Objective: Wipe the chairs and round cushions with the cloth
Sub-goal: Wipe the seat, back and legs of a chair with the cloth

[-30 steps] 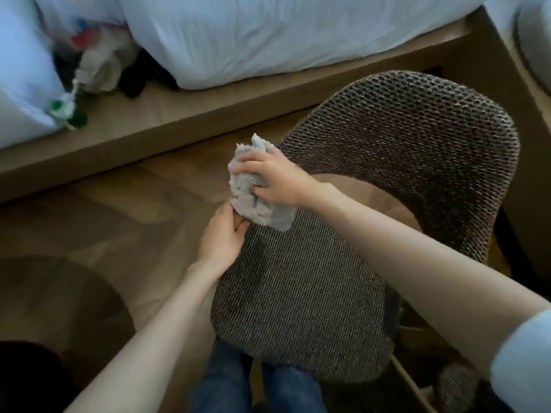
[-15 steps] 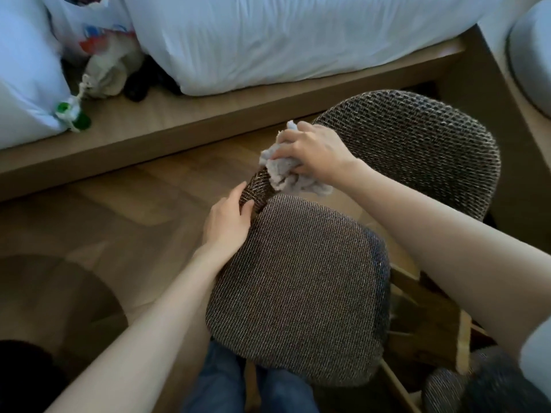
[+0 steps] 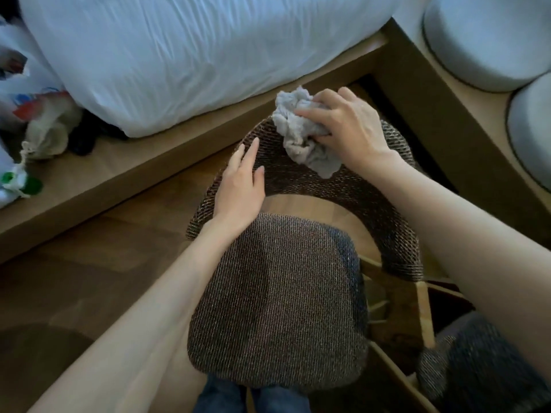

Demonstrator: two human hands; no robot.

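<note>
Chair [image 3: 277, 293] of dark woven fabric stands on the wooden floor [image 3: 89, 263], close against the corner of a wooden bed platform [image 3: 119, 180], its square seat nearest the person and its curved backrest [image 3: 387, 222] towards the bed. A white duvet [image 3: 179, 55] hangs over the platform's edge. Two pale round cushions [image 3: 483, 40] sit side by side on the platform at the upper right. A second chair [image 3: 477, 374] shows partly at the lower right. The left hand [image 3: 241, 186] lies flat on the backrest's left side, fingers straight, its grip holding nothing. The right hand [image 3: 348, 126] has its grip closed round a crumpled grey cloth [image 3: 301, 138], pressed on the backrest's top edge. A small drawstring pouch [image 3: 47, 135] lies on the platform at the left.
</note>
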